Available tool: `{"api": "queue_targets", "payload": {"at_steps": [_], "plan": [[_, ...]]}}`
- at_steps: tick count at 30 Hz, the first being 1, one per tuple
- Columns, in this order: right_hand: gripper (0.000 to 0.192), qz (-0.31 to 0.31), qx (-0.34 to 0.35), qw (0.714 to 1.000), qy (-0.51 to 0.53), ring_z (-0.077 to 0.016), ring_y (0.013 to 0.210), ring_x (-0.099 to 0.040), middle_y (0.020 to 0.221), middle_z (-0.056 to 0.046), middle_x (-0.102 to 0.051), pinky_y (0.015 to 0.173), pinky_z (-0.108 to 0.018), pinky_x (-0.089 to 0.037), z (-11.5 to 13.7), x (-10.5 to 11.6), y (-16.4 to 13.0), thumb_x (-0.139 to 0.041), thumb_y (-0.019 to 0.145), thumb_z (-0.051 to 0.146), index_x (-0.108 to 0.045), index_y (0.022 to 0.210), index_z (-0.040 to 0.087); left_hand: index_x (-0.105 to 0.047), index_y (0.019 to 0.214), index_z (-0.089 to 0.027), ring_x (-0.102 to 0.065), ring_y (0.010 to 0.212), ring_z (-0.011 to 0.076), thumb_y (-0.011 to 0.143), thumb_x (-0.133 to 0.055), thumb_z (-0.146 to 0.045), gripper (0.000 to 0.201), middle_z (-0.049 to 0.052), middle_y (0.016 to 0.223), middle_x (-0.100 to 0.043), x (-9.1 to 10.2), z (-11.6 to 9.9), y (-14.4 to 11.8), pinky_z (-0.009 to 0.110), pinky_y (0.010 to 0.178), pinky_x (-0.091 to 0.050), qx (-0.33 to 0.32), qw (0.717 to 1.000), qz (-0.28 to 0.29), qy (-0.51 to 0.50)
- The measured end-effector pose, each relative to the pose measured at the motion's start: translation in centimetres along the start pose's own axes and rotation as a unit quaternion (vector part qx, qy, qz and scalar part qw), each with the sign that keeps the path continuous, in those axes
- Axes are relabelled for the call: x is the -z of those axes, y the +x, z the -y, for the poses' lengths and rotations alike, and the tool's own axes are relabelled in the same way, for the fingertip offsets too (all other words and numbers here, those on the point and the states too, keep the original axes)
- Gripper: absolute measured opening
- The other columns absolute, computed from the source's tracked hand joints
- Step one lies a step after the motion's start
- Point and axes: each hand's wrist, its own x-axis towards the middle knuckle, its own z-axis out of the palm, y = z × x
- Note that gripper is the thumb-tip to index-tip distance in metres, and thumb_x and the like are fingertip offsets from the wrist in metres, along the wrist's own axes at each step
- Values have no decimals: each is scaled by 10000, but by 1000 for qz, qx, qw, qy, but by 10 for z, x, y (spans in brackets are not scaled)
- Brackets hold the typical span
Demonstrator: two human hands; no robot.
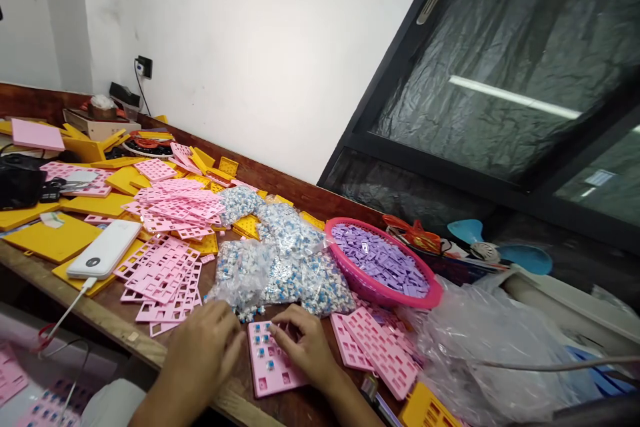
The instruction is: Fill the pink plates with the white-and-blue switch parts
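Left hand (207, 350) loosely open at lower centre, beside pink plate (273, 363), right hand (306, 345) curled, fingertips pressing its small switches, bagged switches (280, 267) behind, pink basket (381, 293) right, wooden table (115, 327).

Switch bags (280, 267) and pink basket (383, 263) crowding behind pink plate (273, 360).

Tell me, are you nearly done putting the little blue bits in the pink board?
Only just begun. A few small blue-topped switches already sit in the pink plastic grid plate. The right hand rests on its top edge, the left hand beside it. Most square holes are empty, and clear bags of switches remain.
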Motion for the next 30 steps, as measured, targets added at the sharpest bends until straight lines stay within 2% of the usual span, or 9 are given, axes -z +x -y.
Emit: {"api": "queue_targets", "payload": {"at_steps": [2,5,9,14,16,20,23,26,30], "plan": [[154,-9,3,1000,-5,-210,788,-646,866,-63,-704,716,-326,-476,3,0,1,-690,929,337,-772,947,208,-688,1170,-225,-618,1164,308,921,-584,-226,269,108,1275,-681,5,21,5,479,984,-501,27,999,-26,24],[161,21,32,999,-15,-250,982,-654,1024,-76,-711,886,-385,-502,8,-3,2,-698,926,326,-760,1052,248,-585,1384,-217,-539,1352,314,907,-634,-281,484,123,1467,-593,-11,40,14,503,1132,-448,0,1000,-24,-5],[359,48,55,997,-26,-287,1197,-602,1251,-85,-675,1056,-449,-470,9,-8,2,-737,899,333,-682,1251,289,-432,1533,-225,-451,1458,300,892,-660,-304,685,112,1588,-485,-31,41,29,490,1213,-380,-29,998,-10,-61],[474,-4,14,1000,-13,-305,1276,-584,1385,-106,-617,1098,-473,-475,-2,-4,2,-685,938,368,-579,1393,292,-213,1626,-258,-296,1553,285,938,-617,-351,803,104,1694,-294,-32,38,45,472,1247,-323,-17,991,-49,-126],[469,-33,-16,999,-3,-303,1245,-606,1381,-114,-616,1059,-462,-508,-9,-2,2,-653,958,376,-557,1407,282,-222,1621,-247,-301,1548,300,956,-592,-366,770,123,1684,-306,-34,40,45,485,1231,-342,6,988,-63,-142],[453,-80,-59,995,18,-291,1168,-640,1330,-117,-642,1017,-453,-529,-17,-1,2,-630,972,408,-549,1392,262,-433,1505,-220,-529,1354,300,976,-526,-283,541,128,1468,-566,-39,45,40,486,1150,-426,28,990,-51,-129],[437,-92,-73,993,22,-283,1123,-650,1304,-116,-655,1006,-451,-525,-14,-1,8,-623,973,434,-558,1366,254,-496,1430,-198,-614,1206,268,975,-425,-156,462,128,1323,-638,-40,48,39,438,1061,-485,55,990,-52,-118],[480,-65,-79,994,35,-269,1089,-663,1345,-123,-639,970,-429,-539,-8,1,30,-629,968,470,-533,1387,256,-435,1478,-180,-618,1185,284,952,-473,-159,528,139,1283,-643,-40,50,39,431,1021,-492,69,989,-63,-112],[538,-23,-125,990,68,-258,1013,-700,1305,-144,-668,837,-392,-577,-7,-2,85,-492,1003,575,-484,1414,227,-260,1590,-201,-618,1150,294,960,-527,-234,686,125,1218,-644,-42,50,39,424,993,-484,69,990,-71,-103]]}}
